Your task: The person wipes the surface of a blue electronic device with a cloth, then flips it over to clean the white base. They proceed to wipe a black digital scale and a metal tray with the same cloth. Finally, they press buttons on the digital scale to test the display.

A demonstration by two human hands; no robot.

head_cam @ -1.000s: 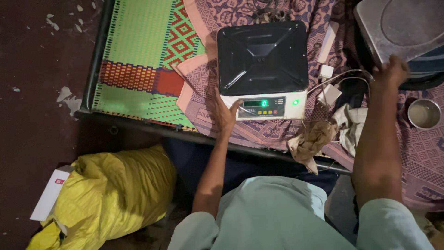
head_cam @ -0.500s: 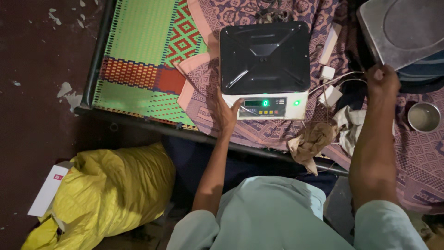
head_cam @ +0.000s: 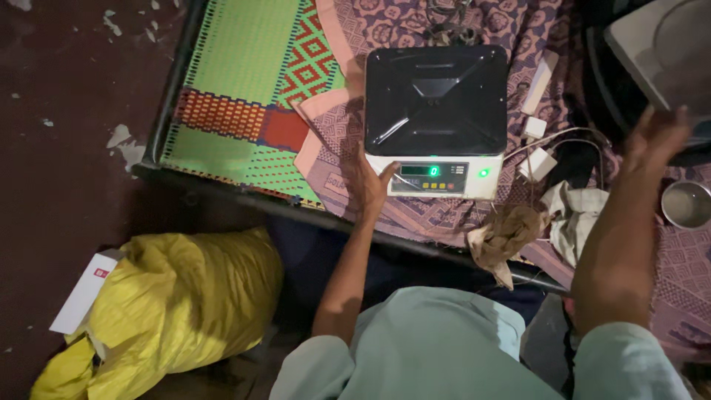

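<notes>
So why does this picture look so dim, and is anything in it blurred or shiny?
Head view: the light is low, the floor at left nearly black; the scale's green display glows brightest. The black weighing pan shows soft glare streaks. The right hand is smeared by motion blur, while the left hand, at the scale's front, looks sharp.

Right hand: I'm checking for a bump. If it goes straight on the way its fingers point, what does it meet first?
The right hand is raised with fingers pointing up and right, toward the grey metal pan. That pan looks first in line, though the hand is blurred and depth is unclear.
</notes>
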